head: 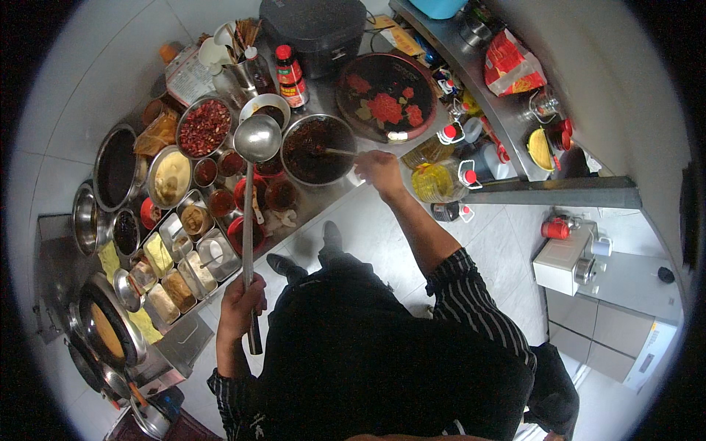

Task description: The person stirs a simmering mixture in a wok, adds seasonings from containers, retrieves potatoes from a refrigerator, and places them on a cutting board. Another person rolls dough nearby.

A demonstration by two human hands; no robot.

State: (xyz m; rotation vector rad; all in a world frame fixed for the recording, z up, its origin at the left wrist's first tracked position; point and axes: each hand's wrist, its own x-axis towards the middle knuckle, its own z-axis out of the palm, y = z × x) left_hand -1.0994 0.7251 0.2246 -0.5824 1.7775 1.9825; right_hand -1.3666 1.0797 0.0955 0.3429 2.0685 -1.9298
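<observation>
My left hand [242, 303] is closed around the long handle of a metal ladle, whose bowl [257, 138] is raised over the counter beside a white bowl of dark sauce [266, 110]. With my right hand [379, 172] I grip the end of a thin utensil [342, 151]; its far end dips into a large metal bowl of dark, oily sauce [317, 165]. What that end looks like is hidden in the sauce. Left of the ladle stand a metal bowl of dried red chillies [204, 127] and a bowl of pale yellow paste [170, 177].
A round flower-patterned lid [386, 96] lies behind the sauce bowl, near a red-capped sauce bottle [291, 77]. Oil jugs [436, 182] stand at right below a metal shelf [496, 110]. Seasoning trays [179, 292] line the counter's left part; pans [107, 325] sit beyond them.
</observation>
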